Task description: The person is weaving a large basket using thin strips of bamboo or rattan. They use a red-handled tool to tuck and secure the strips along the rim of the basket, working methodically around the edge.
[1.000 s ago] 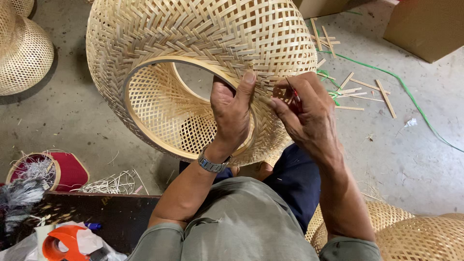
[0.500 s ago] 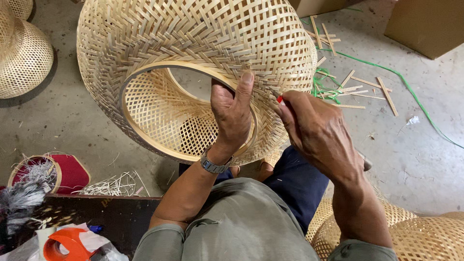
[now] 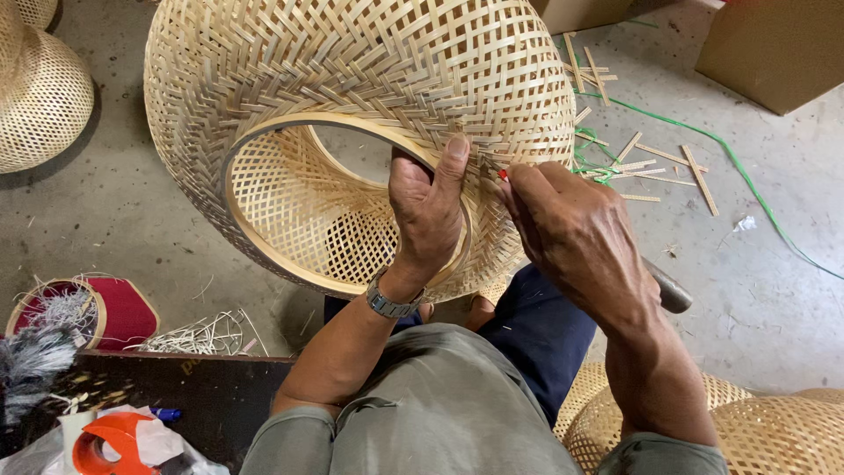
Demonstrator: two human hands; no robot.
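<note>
Both hands — left hand (image 3: 428, 211), right hand (image 3: 576, 233) — grasp woven basket (image 3: 352, 79).

Pale straw basket (image 3: 352, 79), herringbone weave outside, open lattice inside. Green cord (image 3: 703, 136) on grey floor (image 3: 774, 290), far right. Red tray (image 3: 123, 308), near left.

Left hand (image 3: 428, 211) clenched (thumb up); right hand (image 3: 576, 233) curled, fingers pinched.
</note>
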